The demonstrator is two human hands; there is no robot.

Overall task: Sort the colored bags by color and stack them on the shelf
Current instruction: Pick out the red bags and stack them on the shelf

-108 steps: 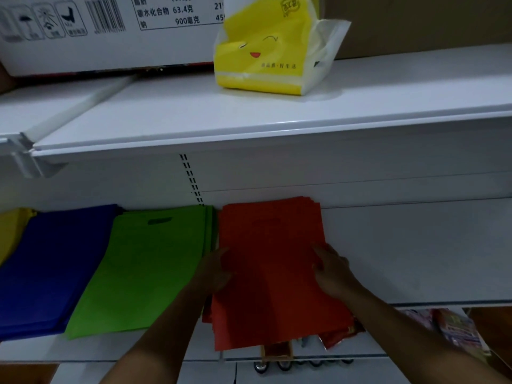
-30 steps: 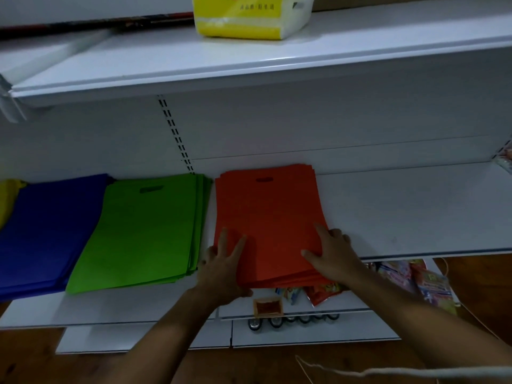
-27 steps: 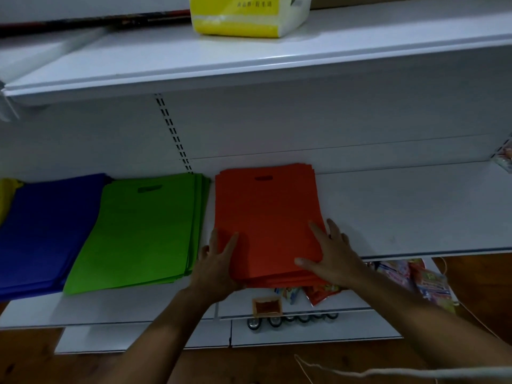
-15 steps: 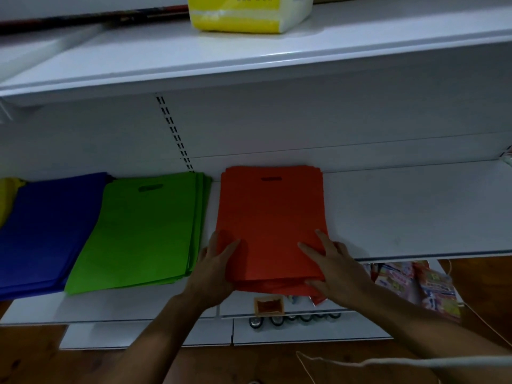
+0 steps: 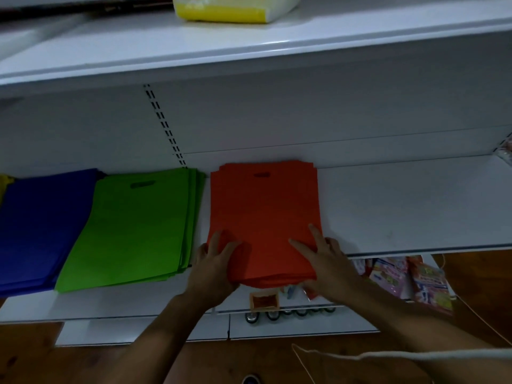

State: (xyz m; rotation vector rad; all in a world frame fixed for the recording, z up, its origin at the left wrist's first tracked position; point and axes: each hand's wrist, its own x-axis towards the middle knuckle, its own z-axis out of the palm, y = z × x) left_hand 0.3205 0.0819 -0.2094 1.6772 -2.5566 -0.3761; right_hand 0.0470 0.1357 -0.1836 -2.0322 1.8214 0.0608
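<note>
The stack of orange bags [image 5: 263, 217] lies flat on the white shelf [image 5: 401, 206], its far edge against the back panel and its near edge hanging slightly over the shelf's front lip, just right of the green bags [image 5: 133, 231], which lie beside the blue bags [image 5: 41, 225] further left. The left hand [image 5: 213, 270] holds the near left corner of the orange stack, fingers spread on top and palm against its edge. The right hand [image 5: 329, 261] rests on the near right corner with straight, splayed fingers pressing the top bag down, its thumb at the stack's near edge.
</note>
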